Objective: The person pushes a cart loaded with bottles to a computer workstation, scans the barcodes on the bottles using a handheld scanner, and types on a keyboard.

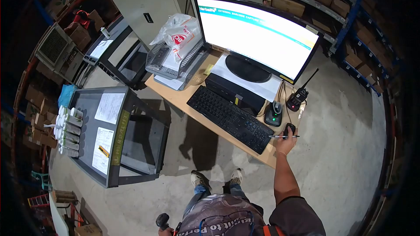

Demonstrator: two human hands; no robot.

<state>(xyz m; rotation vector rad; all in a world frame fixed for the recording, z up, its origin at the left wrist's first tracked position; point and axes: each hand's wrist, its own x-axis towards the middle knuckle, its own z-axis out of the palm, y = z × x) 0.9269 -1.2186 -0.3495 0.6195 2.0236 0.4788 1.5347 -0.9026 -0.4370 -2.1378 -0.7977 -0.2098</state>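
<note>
My right hand [286, 141] rests over a black computer mouse [288, 128] at the desk's right end, with a pen [280, 136] held crosswise in its fingers. To its left lies a black keyboard [229, 116]. Low in the view, beside my body, my left hand [165, 232] grips a dark handheld barcode scanner [162, 220]; most of that hand is cut off by the frame's lower edge. Behind the keyboard stands a lit monitor [258, 35] with a barcode capture page on it.
A scanner cradle [273, 116] with a green light and a two-way radio [297, 98] stand near the mouse. Left of the desk, a grey cart [89, 142] bears several white containers [69, 131], papers and a yellow cutter [103, 150]. A mesh tray [168, 67] holds a plastic bag.
</note>
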